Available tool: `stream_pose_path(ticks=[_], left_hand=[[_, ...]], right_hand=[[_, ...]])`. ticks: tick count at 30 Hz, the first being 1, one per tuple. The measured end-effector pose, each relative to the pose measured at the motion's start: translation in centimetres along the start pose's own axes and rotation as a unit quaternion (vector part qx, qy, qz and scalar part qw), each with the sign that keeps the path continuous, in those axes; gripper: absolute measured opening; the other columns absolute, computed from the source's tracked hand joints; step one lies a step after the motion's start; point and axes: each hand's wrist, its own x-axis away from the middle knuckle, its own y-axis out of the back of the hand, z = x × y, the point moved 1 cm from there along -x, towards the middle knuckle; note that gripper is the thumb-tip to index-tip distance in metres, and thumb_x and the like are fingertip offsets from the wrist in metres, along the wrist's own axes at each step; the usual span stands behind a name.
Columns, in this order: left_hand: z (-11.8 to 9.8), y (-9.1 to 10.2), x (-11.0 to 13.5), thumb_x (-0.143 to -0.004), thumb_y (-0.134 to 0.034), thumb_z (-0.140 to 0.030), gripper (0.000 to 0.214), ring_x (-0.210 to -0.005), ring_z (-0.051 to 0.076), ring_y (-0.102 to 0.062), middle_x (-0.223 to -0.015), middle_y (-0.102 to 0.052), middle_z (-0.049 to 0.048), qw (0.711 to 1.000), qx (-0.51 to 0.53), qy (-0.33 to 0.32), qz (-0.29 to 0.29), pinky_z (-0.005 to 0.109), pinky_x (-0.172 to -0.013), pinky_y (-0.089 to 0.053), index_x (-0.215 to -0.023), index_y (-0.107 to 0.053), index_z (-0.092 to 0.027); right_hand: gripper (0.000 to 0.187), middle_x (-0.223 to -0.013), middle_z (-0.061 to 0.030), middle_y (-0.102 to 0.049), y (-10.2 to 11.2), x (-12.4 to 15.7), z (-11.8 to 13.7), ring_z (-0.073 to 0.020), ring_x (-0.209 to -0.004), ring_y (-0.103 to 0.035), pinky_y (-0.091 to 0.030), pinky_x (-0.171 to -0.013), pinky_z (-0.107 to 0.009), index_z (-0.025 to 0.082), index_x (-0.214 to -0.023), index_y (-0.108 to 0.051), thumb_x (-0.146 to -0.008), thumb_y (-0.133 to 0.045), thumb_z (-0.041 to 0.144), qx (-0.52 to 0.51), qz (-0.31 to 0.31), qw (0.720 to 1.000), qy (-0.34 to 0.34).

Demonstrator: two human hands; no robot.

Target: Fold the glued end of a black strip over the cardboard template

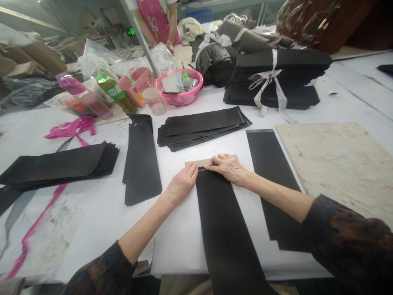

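Note:
A long black strip (225,221) of smooth, sheet-like material runs from the middle of the white table down over its front edge. At its far end my left hand (183,184) presses its closed fingers on the left corner. My right hand (227,168) pinches the same end further right, with the thumb along a narrow folded edge. A beige card (193,163) lies under and behind that end, partly covered by my hands. More black strips (273,176) lie flat to the right, under my right forearm.
Stacks of black strips lie left (61,164), left of centre (143,164) and behind my hands (202,127). A ribbon-tied black bundle (248,78), a pink basin (196,92) and a bottle (112,90) stand further back. A stained board (334,159) lies right. Another person (156,20) stands opposite.

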Motion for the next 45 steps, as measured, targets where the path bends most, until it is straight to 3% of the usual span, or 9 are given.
stream_pose_path(ticks=[8,16,20,24,29,32,35,38,45], left_hand=[[-0.6,0.1,0.8,-0.087,-0.043,0.0,0.036,-0.125,0.033,-0.051,-0.128,-0.057,0.0268,0.999,-0.005,0.039,0.004,0.042,-0.103,-0.049,-0.12,-0.057,0.004],[-1.2,0.3,0.8,-0.087,-0.043,-0.001,0.032,-0.126,0.027,-0.052,-0.126,-0.059,0.0202,0.985,0.089,0.146,-0.033,0.04,-0.106,-0.046,-0.116,-0.057,-0.004],[-1.7,1.4,1.2,-0.089,-0.041,-0.004,0.028,-0.119,0.022,-0.056,-0.121,-0.06,0.0128,0.94,0.234,0.235,-0.077,0.039,-0.102,-0.048,-0.11,-0.057,-0.012],[-2.8,3.5,1.0,-0.092,-0.051,-0.024,0.027,-0.11,0.022,-0.058,-0.115,-0.062,0.0099,0.868,0.33,0.335,-0.155,0.04,-0.095,-0.049,-0.119,-0.053,-0.017],[-4.9,7.5,0.6,-0.092,-0.054,-0.033,0.018,-0.084,0.017,-0.062,-0.09,-0.066,0.0039,0.822,0.427,0.317,-0.206,0.03,-0.076,-0.05,-0.097,-0.065,-0.019],[-6.2,10.7,1.3,-0.092,-0.052,-0.022,0.013,-0.079,0.015,-0.061,-0.085,-0.066,0.0032,0.843,0.389,0.286,-0.236,0.028,-0.072,-0.05,-0.091,-0.064,-0.018],[-8.0,14.1,2.5,-0.087,-0.057,-0.01,0.014,-0.094,0.018,-0.062,-0.095,-0.066,0.0064,0.895,0.272,0.207,-0.287,0.034,-0.086,-0.051,-0.098,-0.062,-0.017],[-9.9,16.5,3.4,-0.079,-0.064,-0.002,0.024,-0.103,0.021,-0.062,-0.094,-0.067,0.0085,0.92,0.175,0.138,-0.324,0.037,-0.091,-0.051,-0.101,-0.061,-0.012],[-12.9,17.8,4.4,-0.074,-0.071,-0.003,0.031,-0.11,0.026,-0.06,-0.097,-0.068,0.0118,0.936,0.135,0.066,-0.318,0.039,-0.093,-0.053,-0.104,-0.062,-0.006]], right_hand=[[0.026,-0.103,-0.0051,-0.057,0.8,-0.4,0.2,-0.0201,-0.09,-0.047,-0.032,-0.074,-0.032,0.031,-0.118,-0.059,-0.097,-0.045,0.027,-0.006,0.046,0.999,-0.024],[0.016,-0.097,-0.0069,-0.062,3.0,-2.6,-0.3,-0.0234,-0.098,-0.052,-0.034,-0.078,-0.031,0.02,-0.093,-0.062,-0.083,-0.068,0.031,-0.114,0.132,0.974,-0.147],[0.012,-0.084,-0.0053,-0.066,4.0,-3.4,-0.6,-0.022,-0.085,-0.058,-0.035,-0.067,-0.028,0.019,-0.08,-0.064,-0.074,-0.074,0.025,-0.156,0.162,0.955,-0.191],[0.008,-0.081,-0.0011,-0.066,5.6,-3.0,0.7,-0.0176,-0.078,-0.059,-0.034,-0.059,-0.025,0.021,-0.078,-0.064,-0.073,-0.069,0.021,-0.193,0.121,0.951,-0.209],[0.006,-0.079,0.0026,-0.066,8.7,-0.2,4.1,-0.0126,-0.073,-0.058,-0.039,-0.063,-0.023,0.021,-0.084,-0.06,-0.079,-0.065,0.02,-0.298,0.018,0.933,-0.201],[0.009,-0.079,0.0024,-0.065,10.5,1.9,5.8,-0.0141,-0.075,-0.059,-0.043,-0.069,-0.025,0.021,-0.082,-0.061,-0.076,-0.066,0.017,-0.424,-0.072,0.884,-0.184],[0.01,-0.081,0.0022,-0.065,11.8,3.9,7.1,-0.0149,-0.078,-0.06,-0.045,-0.075,-0.028,0.021,-0.083,-0.063,-0.076,-0.066,0.016,-0.497,-0.124,0.838,-0.189],[0.007,-0.08,0.0024,-0.066,12.2,5.7,8.4,-0.0148,-0.078,-0.06,-0.045,-0.076,-0.028,0.022,-0.081,-0.066,-0.077,-0.065,0.017,-0.533,-0.177,0.798,-0.218],[0.012,-0.087,0.0016,-0.065,11.4,7.8,11.2,-0.0159,-0.086,-0.06,-0.044,-0.084,-0.03,0.024,-0.083,-0.066,-0.078,-0.065,0.013,-0.599,-0.283,0.715,-0.225]])
